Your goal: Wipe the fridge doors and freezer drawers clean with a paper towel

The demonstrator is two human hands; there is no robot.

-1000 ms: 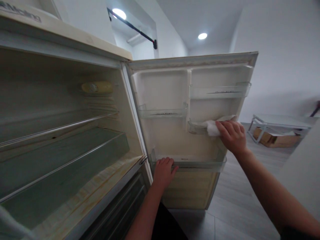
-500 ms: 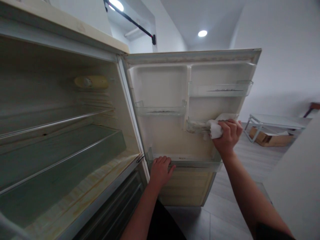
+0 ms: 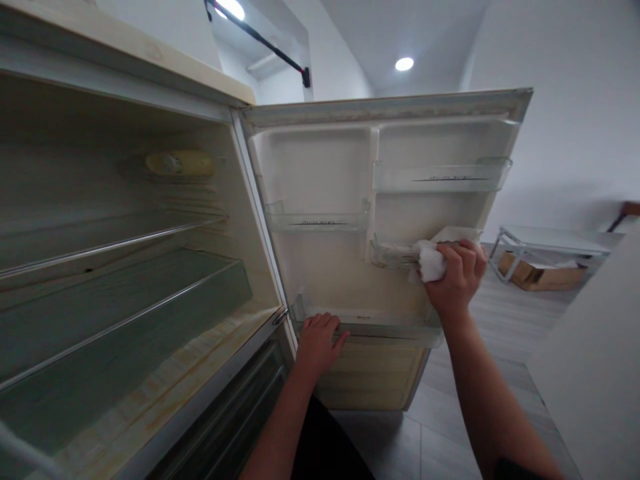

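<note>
One white cloth [image 3: 432, 262] is pinched in your right hand [image 3: 457, 275], the nearer, against the small door bin [image 3: 393, 256], whose long axis runs leftward from it; your left hand [image 3: 319, 342] rests, thumb spread, on the bottom door bin [image 3: 390, 331].

Fridge door [image 3: 310, 170] open, fingers [image 3: 467, 253] gripping cloth [image 3: 431, 262]

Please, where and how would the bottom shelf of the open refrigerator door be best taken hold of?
Probably by the front rim of the bottom shelf, from the front and slightly above, pinching its upright wall. The clear wall runs across the door, its top edge exposed. The left hand is near the hinge-side end, so the stretch to its right seems freest.
</note>
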